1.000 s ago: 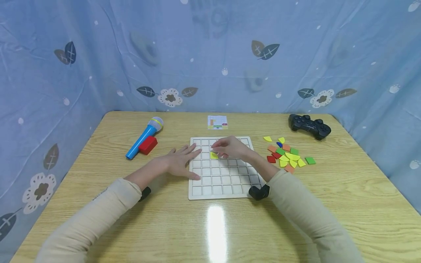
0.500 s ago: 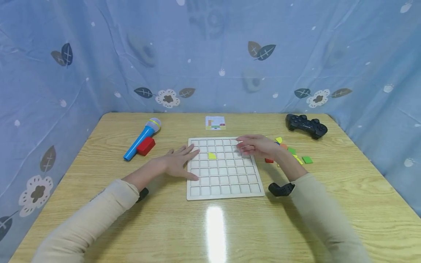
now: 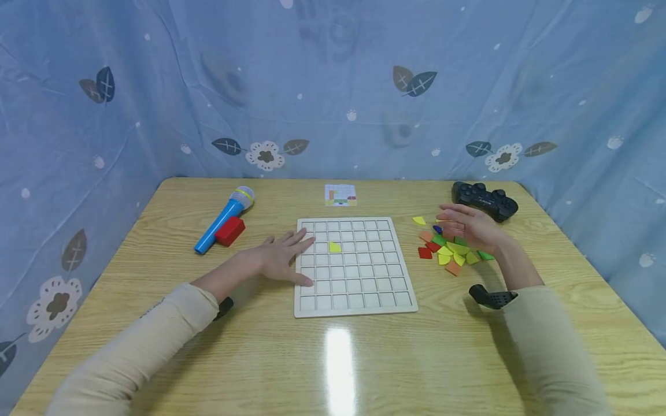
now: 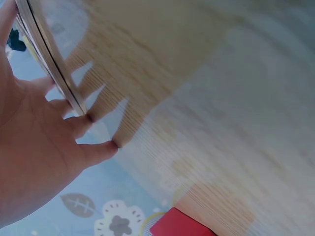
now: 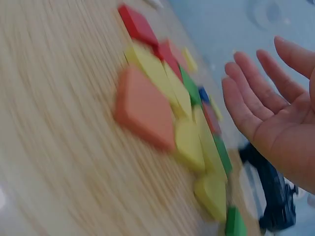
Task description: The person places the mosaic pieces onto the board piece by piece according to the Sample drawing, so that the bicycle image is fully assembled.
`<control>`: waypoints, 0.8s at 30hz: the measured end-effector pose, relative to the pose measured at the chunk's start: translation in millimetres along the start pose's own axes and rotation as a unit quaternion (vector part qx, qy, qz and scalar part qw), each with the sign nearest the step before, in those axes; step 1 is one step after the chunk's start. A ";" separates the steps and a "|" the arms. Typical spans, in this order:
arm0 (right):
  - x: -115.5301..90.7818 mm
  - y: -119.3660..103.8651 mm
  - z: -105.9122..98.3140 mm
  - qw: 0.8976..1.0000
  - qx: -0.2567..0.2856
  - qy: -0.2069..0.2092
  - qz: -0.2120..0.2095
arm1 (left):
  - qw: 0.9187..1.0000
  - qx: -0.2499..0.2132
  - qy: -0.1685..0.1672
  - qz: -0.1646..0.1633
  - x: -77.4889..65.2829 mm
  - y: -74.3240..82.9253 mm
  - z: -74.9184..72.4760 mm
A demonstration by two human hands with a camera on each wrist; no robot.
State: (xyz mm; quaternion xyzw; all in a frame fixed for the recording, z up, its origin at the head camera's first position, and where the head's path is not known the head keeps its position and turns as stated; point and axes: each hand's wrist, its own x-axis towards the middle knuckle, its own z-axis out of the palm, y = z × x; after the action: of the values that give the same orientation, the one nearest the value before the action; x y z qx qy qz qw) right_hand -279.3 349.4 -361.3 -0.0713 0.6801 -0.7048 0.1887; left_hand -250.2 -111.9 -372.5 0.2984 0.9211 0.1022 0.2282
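Observation:
A white grid board (image 3: pixel 356 283) lies in the middle of the table, with one yellow quarter-round tile (image 3: pixel 335 247) in a cell near its upper left. My left hand (image 3: pixel 278 257) rests with spread fingers on the board's left edge; the left wrist view shows the fingers along that edge. Over a pile of coloured tiles hovers my right hand (image 3: pixel 470 227), fingers loosely bent with nothing between them. The pile holds yellow tiles (image 3: pixel 458 248), red tiles (image 3: pixel 425 253), orange tiles (image 3: pixel 454 268), green tiles (image 5: pixel 236 223) and a blue one (image 3: pixel 437 229).
Behind the board lies a small printed pattern card (image 3: pixel 340 195). A blue toy microphone (image 3: pixel 218 225) and a red block (image 3: pixel 230 231) sit at the left. A black game controller (image 3: pixel 485 200) is at the back right. A blue curtain (image 3: pixel 333 115) surrounds the table's back.
My right hand has left the yellow tile on the board and moved right to above the tile pile. My left hand stays at the board's left edge.

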 end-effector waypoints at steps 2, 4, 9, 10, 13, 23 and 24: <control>-2.7 1.2 -6.7 1.000 -0.014 0.026 -0.004 | 1.000 0.000 0.001 -0.001 -0.2 -0.5 0.0; -4.3 2.7 -10.9 0.997 -0.062 0.048 -0.002 | 1.000 -0.001 0.002 -0.001 0.0 -1.2 0.7; -4.7 8.3 -17.2 0.968 -0.239 0.075 0.012 | 1.000 -0.002 0.004 0.005 1.4 -1.5 1.8; -4.2 9.9 -17.9 0.961 -0.266 0.071 0.012 | 1.000 -0.004 0.004 0.007 1.4 -1.5 2.1; -3.3 12.8 -18.2 0.943 -0.329 0.043 -0.002 | 1.000 -0.006 0.002 0.008 1.7 -1.2 2.4; 2.4 13.2 -15.2 0.917 -0.395 0.021 -0.048 | 1.000 0.004 0.003 0.004 2.7 -2.3 2.1; 3.3 13.4 -15.4 0.918 -0.394 0.025 -0.044 | 1.000 0.005 0.003 0.004 3.0 -2.6 2.0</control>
State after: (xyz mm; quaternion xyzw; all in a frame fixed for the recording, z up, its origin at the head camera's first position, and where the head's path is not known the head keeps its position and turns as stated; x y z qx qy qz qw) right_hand -285.6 362.5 -376.0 -0.1523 0.9033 -0.3892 0.0968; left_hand -252.7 -112.1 -376.2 0.3027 0.9211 0.0998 0.2236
